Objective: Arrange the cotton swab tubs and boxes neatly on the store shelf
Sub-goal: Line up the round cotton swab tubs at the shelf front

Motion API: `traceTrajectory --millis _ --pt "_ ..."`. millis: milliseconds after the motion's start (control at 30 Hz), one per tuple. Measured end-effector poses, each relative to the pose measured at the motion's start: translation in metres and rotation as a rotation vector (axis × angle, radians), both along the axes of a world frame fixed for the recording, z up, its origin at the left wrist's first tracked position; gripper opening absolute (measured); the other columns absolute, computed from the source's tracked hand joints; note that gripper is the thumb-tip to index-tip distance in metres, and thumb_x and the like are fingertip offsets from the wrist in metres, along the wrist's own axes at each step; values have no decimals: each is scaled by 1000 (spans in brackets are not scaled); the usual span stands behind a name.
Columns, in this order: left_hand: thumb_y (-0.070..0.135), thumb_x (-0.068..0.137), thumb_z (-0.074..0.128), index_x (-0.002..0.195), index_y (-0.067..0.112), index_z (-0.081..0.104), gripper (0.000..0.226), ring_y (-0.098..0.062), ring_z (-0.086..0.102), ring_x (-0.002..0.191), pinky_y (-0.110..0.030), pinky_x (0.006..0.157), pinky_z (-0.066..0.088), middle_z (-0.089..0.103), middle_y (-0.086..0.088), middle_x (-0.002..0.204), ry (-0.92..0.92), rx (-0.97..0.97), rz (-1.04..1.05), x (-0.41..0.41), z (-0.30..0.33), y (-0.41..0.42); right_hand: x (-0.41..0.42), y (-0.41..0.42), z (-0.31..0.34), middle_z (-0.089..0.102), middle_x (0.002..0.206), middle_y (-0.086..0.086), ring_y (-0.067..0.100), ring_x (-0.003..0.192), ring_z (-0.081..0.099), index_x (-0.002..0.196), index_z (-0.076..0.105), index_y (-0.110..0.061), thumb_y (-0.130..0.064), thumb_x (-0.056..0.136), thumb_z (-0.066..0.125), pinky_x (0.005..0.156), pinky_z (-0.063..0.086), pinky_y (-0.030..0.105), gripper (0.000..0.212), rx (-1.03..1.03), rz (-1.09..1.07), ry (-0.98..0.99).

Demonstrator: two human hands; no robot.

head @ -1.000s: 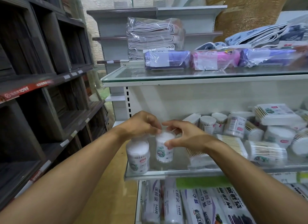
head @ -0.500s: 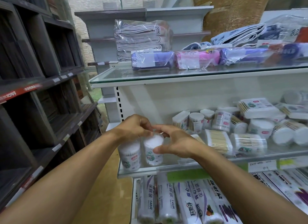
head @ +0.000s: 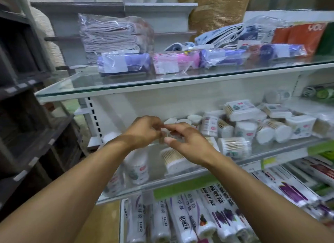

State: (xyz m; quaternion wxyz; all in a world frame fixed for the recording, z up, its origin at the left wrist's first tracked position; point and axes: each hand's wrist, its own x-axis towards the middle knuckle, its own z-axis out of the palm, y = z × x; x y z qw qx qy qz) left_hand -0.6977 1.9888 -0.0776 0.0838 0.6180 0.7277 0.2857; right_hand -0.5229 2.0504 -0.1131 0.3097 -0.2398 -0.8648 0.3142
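A dark wooden rack (head: 27, 105) filled the far left of the scene. Right of it ran the glass shelf (head: 173, 184) that carried the cotton swabs. At its left end, near the front edge, an upright round tub (head: 138, 167) of cotton swabs stood below the left forearm, with a second tub beside it, blurred and mostly hidden. The left hand (head: 142, 130) hovered above that end of the shelf, its fingers (head: 157, 124) curled and bunched toward the right hand; motion blur hid what, if anything, they pinched, so I cannot tell. The right hand (head: 189, 143) met it fingertip to fingertip, thumb and forefinger drawn close together around a small blurred patch, and again the hold could not be told. Just below the right hand a clear box (head: 173, 159) of wooden-stick swabs lay on the glass. Farther right, a loose heap of tubs and boxes (head: 251, 123) lay tumbled, some upright, most on their sides, reaching to the shelf's right end. On the glass shelf above lay wrapped packs (head: 171, 62) in purple and pink, and below, rolls of bags (head: 189, 217).
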Motion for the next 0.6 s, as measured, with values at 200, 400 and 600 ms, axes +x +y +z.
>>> traceTrajectory --millis 200,400,600 --pt "29 87 67 107 23 70 20 -17 66 93 -28 76 53 68 5 105 -27 21 -80 34 -1 34 35 20 2 56 130 -2 11 115 56 136 52 -26 -36 91 61 102 45 31 47 17 -115 -18" --pt "29 86 69 123 21 63 38 -15 60 112 -31 93 50 65 2 123 -116 67 -72 59 -12 68 58 46 5 55 129 -3 10 115 55 134 54 -25 -32 93 60 103 44 30 43 2 -247 -9" --pt "21 90 65 129 18 58 40 -15 58 114 -20 76 46 60 0 130 -302 59 -78 85 -16 96 74 82 5 56 132 2 12 108 56 137 52 -20 -20 96 54 96 42 24 42 7 -448 -64"
